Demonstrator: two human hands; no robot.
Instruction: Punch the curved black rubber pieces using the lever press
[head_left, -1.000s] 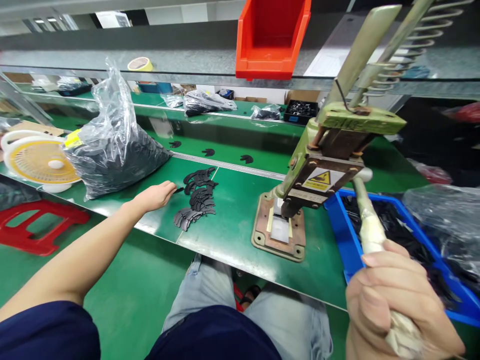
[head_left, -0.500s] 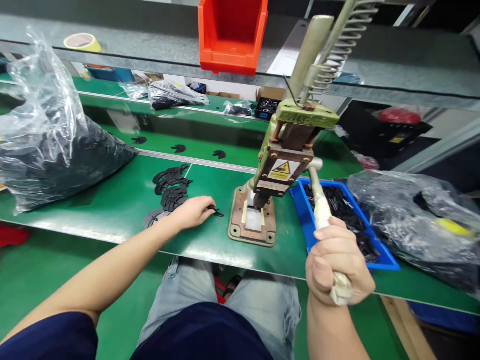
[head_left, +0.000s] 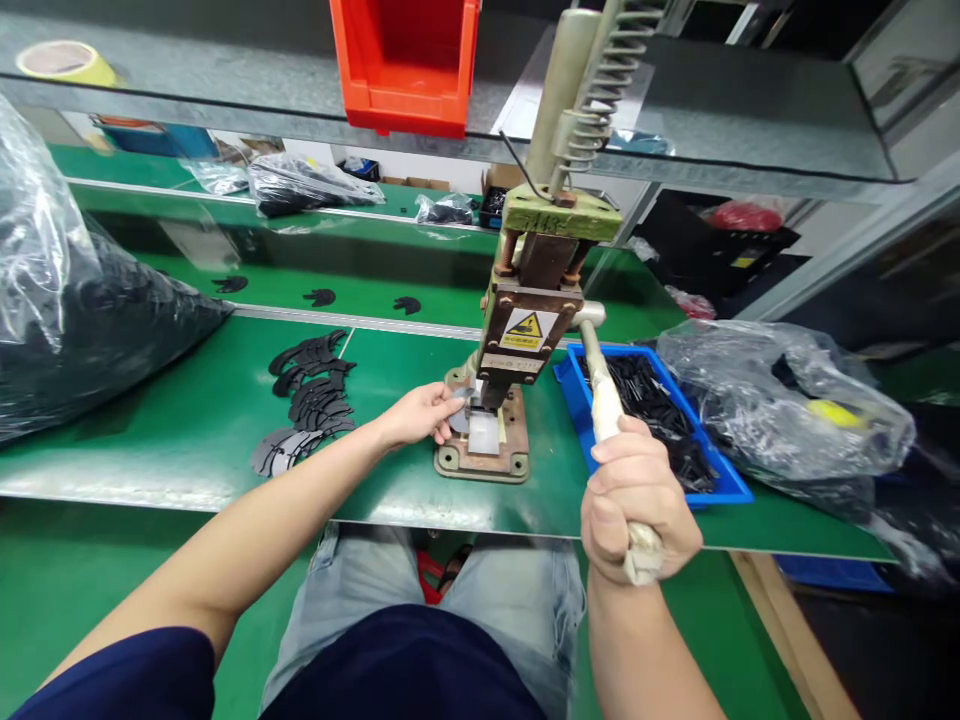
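My left hand (head_left: pixel 421 412) pinches a flat, curved dark plastic piece (head_left: pixel 459 422) at the left side of the press base (head_left: pixel 484 463), close under the ram. Wrapped around the taped lever handle (head_left: pixel 606 405) of the hand press (head_left: pixel 531 310) is my right hand (head_left: pixel 641 500). The handle slants down toward me on the press's right side. Left of my left hand, a pile of similar curved black pieces (head_left: pixel 319 400) lies on the green table. The inner end of the held piece is partly hidden by the ram.
A blue tray (head_left: pixel 739 495) of black parts stands right of the press, beside a clear plastic bag (head_left: pixel 787 400). At the left sits a large bag of dark parts (head_left: pixel 97 330). An orange bin (head_left: pixel 409 105) and a tape roll (head_left: pixel 66 62) rest on the shelf.
My left hand has moved right with the curved piece, from beside the pile to the press base. My right hand still grips the lever. The view has shifted slightly right.
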